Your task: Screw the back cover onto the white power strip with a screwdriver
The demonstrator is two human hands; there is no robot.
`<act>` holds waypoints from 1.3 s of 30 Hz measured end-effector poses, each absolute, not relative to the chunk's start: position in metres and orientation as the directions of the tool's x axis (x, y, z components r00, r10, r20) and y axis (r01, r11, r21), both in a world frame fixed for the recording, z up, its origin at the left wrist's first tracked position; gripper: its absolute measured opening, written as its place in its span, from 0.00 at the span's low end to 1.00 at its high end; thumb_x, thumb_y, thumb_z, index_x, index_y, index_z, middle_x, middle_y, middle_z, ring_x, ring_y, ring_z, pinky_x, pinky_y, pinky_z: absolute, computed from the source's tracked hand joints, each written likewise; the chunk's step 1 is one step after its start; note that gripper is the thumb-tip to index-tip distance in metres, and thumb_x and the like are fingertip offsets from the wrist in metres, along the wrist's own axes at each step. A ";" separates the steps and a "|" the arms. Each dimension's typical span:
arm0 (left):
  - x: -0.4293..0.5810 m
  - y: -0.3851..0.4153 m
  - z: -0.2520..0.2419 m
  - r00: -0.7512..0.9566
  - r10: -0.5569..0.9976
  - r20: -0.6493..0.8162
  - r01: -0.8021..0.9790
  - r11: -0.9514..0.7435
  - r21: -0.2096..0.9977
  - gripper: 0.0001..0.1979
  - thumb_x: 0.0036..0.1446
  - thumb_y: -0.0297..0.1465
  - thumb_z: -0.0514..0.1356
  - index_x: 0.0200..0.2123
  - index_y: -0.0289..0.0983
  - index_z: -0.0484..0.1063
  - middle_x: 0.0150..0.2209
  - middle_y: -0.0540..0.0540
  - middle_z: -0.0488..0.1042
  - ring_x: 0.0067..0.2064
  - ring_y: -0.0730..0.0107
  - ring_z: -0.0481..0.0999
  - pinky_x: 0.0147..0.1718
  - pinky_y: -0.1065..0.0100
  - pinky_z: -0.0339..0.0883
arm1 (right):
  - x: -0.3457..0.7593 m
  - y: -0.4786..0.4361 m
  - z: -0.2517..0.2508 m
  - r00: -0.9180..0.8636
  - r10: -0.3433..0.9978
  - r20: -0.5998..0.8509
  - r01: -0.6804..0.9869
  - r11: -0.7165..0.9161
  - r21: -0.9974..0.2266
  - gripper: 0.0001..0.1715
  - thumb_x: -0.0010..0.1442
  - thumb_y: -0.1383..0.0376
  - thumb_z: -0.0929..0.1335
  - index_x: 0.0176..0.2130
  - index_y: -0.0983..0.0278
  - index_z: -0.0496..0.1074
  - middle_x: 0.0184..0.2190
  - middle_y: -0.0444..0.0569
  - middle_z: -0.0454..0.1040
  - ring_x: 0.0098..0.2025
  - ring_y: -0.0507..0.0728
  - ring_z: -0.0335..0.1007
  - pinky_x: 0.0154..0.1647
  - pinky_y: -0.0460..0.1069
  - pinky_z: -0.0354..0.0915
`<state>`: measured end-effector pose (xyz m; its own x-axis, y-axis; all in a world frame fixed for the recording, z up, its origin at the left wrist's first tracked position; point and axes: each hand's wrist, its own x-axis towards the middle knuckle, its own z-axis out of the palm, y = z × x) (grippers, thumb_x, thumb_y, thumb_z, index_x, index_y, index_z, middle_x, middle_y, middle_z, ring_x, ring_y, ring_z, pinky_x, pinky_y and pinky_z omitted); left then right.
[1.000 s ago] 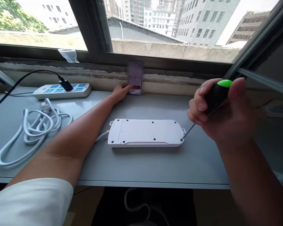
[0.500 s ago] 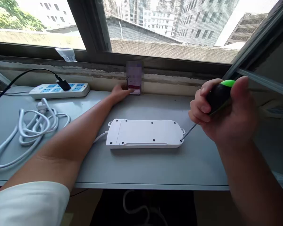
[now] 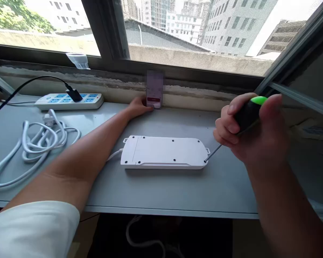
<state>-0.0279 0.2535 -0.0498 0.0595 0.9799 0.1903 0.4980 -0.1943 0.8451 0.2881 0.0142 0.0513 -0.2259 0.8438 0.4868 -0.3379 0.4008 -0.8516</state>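
A white power strip [image 3: 161, 151] lies face down on the grey tabletop, with several dark screw holes on its back. My right hand [image 3: 258, 132] is wrapped round the black and green handle of a screwdriver [image 3: 214, 152]. The shaft slants down to the left, and its tip is at the hole in the strip's near right corner. At the back, my left hand [image 3: 138, 106] is at the lower left edge of a phone [image 3: 154, 95] leaning upright against the wall. Its thumb lies across the phone's bottom edge; the other fingers are largely hidden.
On the left lies a coiled white cable [image 3: 40, 143] with a plug. Behind it sits another power strip [image 3: 70, 102] with blue sockets and a black plug [image 3: 74, 95] in it. A clear plastic piece [image 3: 79, 61] stands on the window ledge. A metal frame [image 3: 301, 95] crosses the right side.
My left thumb has slid down from the phone's screen to its bottom edge. The screwdriver tip stays at the same corner hole, and the view has shifted slightly.
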 end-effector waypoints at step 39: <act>-0.026 0.253 -0.045 0.143 0.968 0.207 0.547 -0.251 0.799 0.33 0.43 0.33 0.76 0.55 0.35 0.80 0.51 0.41 0.85 0.56 0.47 0.83 0.58 0.57 0.74 | 0.298 0.024 0.048 -0.279 0.805 0.524 -0.310 0.441 -0.842 0.28 0.66 0.39 0.70 0.34 0.60 0.71 0.21 0.37 0.56 0.16 0.45 0.43 0.12 0.44 0.47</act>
<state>-0.0261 0.2533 -0.0449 0.1432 0.9679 0.2067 0.5466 -0.2515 0.7988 0.2981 0.0236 0.0482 -0.2786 0.8047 0.5242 -0.3104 0.4411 -0.8421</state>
